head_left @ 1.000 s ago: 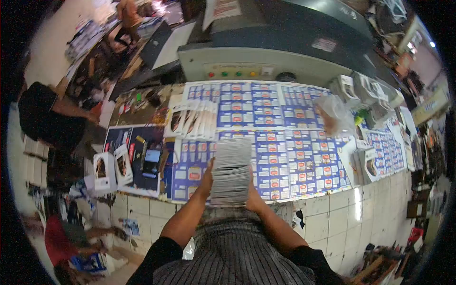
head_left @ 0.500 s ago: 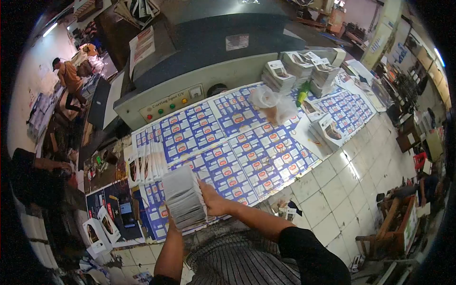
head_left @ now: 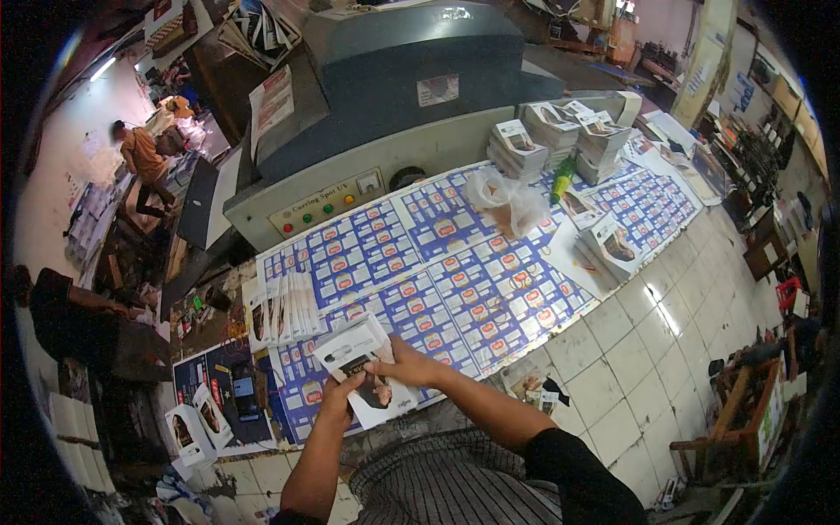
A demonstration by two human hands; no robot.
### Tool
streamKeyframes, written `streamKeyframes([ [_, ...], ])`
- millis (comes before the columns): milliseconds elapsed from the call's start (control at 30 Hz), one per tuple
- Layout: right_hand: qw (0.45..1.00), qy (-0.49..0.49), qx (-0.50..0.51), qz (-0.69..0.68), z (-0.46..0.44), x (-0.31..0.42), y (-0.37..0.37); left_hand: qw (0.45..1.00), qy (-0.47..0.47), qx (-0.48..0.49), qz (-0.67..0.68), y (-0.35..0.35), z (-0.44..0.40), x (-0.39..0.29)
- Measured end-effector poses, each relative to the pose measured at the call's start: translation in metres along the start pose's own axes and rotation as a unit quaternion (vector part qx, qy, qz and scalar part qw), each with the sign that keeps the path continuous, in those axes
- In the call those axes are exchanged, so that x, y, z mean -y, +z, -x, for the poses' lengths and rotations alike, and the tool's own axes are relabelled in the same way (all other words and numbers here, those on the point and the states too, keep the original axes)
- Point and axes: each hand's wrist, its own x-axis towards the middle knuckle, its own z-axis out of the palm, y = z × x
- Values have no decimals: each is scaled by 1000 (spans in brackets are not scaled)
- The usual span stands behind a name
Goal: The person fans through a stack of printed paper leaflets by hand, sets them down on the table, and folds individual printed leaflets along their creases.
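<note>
A thick stack of white printed cards is between my hands, its photo-printed face turned up. My left hand grips its left side, thumb on top. My right hand holds the right side, thumb also over the face. Beneath lies a table covered with blue printed sheets. Just beyond my left hand, a fanned row of white cards rests on the sheets.
Card stacks and a green bottle stand at the back right, beside a clear plastic bag. A phone lies at left. A grey machine borders the far side. Two people are at left.
The stack has turned from showing its layered edges to showing its printed face. Both my thumbs now lie over it. Since the earliest frame, the view has swung to the right.
</note>
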Motion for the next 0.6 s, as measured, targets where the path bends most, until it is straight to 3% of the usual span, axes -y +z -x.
streamKeyframes([
  [33, 1000, -1, 0, 0, 8, 3, -4, 1000, 1, 0, -1, 1, -2, 0],
  [100, 985, 75, -89, -124, 20, 4, -10, 985, 18, 119, 127, 6, -3, 0],
  [133, 986, 76, -85, -124, 25, 0, -10, 983, 21, 119, 139, 16, 1, -10],
  [167, 966, 52, -101, -234, 33, -7, -7, 983, 23, 117, 139, 27, 2, -14],
  [233, 889, -1, -134, -439, 45, -27, 2, 982, 93, 21, 165, 54, -7, -20],
  [267, 853, -76, -64, -513, 41, -44, 14, 980, 84, 25, 178, 64, -13, -23],
  [300, 841, -104, -112, -518, 45, -18, 25, 977, 91, 3, 194, 76, -21, -24],
  [367, 898, -107, -216, -368, 42, -28, 26, 974, 117, -114, 158, 84, -40, -18],
  [400, 896, -109, -219, -371, 40, -35, 25, 980, 126, -78, 133, 77, -52, -10],
  [467, 820, -162, -236, -496, 41, -35, 16, 978, 160, -77, 109, 98, -59, -13],
  [567, 826, -114, -321, -448, 57, 8, -3, 977, 200, -48, 51, 123, -69, -12],
  [600, 804, -92, -355, -468, 59, 17, -9, 980, 192, -37, 33, 131, -71, -14],
])
